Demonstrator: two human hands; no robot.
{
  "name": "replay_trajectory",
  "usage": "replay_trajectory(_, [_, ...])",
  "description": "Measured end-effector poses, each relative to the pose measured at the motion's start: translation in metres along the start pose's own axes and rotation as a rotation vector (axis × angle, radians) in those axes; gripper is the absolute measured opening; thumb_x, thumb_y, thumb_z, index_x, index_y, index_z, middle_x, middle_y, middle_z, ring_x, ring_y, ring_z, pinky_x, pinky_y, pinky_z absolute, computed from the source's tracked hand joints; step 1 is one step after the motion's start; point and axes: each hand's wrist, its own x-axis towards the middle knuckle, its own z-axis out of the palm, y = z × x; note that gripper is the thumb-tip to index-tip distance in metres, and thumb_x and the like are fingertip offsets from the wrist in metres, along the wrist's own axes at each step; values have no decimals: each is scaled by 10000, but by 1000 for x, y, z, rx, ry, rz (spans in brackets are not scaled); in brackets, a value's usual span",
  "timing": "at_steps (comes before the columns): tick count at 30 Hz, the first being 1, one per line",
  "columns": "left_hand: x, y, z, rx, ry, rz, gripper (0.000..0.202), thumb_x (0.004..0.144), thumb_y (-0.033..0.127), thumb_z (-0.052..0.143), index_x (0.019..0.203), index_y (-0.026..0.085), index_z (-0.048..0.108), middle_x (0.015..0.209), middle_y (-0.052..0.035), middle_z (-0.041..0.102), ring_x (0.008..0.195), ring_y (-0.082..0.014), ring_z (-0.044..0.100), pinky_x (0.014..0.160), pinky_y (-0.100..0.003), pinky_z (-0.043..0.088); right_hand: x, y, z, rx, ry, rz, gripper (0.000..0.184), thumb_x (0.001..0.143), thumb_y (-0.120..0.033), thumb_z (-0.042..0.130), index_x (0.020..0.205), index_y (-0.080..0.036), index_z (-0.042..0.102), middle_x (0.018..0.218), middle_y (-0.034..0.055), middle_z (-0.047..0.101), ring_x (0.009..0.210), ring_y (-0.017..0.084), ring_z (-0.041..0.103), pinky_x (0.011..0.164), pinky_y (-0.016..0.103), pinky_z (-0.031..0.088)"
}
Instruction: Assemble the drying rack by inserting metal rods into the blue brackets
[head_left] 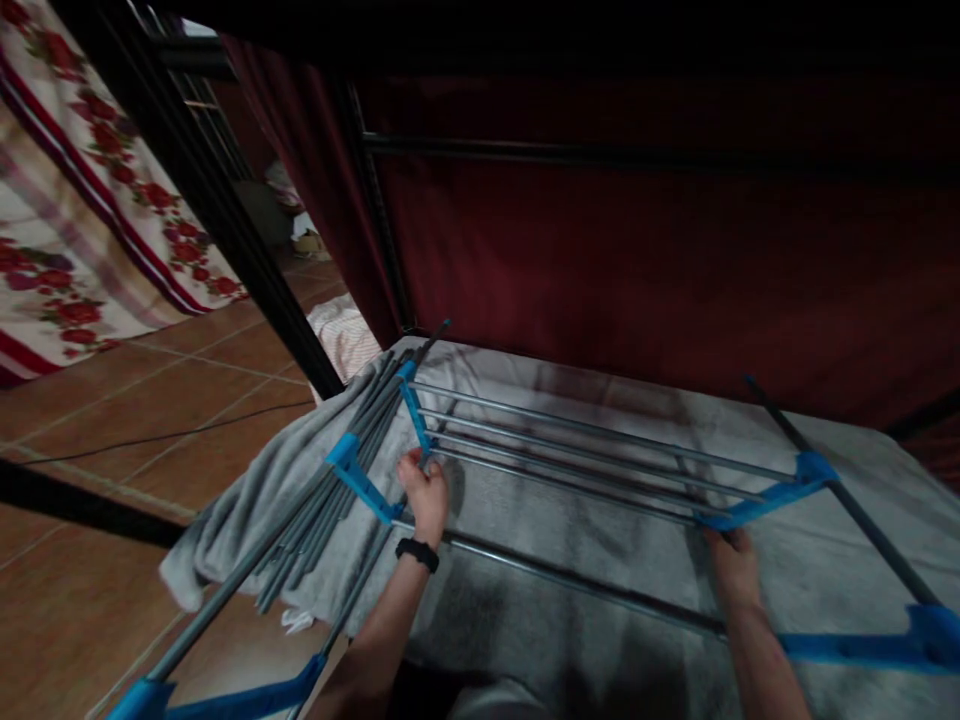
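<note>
Blue plastic meets bare fingers at both ends of the rack: the left hand (426, 495) pinches the lower corner of the far left bracket (415, 410) between thumb and fingers, while the right hand (733, 568) is at the lower corner of the far right bracket (780, 497), its fingertips hidden, so I cannot tell how firmly it grips. Between these brackets run four thin metal rods (555, 430), so that tier looks strung across. Nearer the body, the next tier seems less complete: only one crossbar (570, 578) shows there, running from the near left bracket (365, 487) toward the near right bracket (862, 648). A further bracket (244, 697) at lower left is cut by the picture's edge. Left of the rack, unattached grey tubes (322, 540) lie bundled on the grey blanket (247, 500), apparently parts left to fit. Beyond hangs a dark red curtain (600, 260).
</note>
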Motion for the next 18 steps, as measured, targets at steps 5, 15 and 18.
replay_trajectory(5, [40, -11, 8, -82, -59, -96, 417, 1019, 280, 462, 1420, 173, 505, 1468, -192, 600, 1397, -270, 559, 1155, -429, 471, 1, 4, 1, -33, 2, 69, 560, 585, -620, 622, 956, -204, 674, 941, 137, 744, 991, 371, 671, 873, 492, 520])
replay_trajectory(15, [55, -26, 7, -13, -324, -23, 439, 936, 160, 550, 1373, 198, 584, 1397, -127, 687, 1348, -234, 611, 1143, -391, 482, -1, 4, -6, -188, -24, 43, 460, 630, -601, 577, 912, -241, 626, 947, 175, 744, 982, 425, 691, 838, 525, 508])
replay_trajectory(18, [57, -28, 11, 70, -316, -23, 286, 932, 158, 545, 1206, 168, 628, 1232, -149, 736, 1176, -250, 689, 1034, -384, 527, 0, 5, -6, -206, -31, 5, 441, 647, -604, 578, 909, -251, 618, 940, 177, 739, 996, 433, 685, 841, 534, 503])
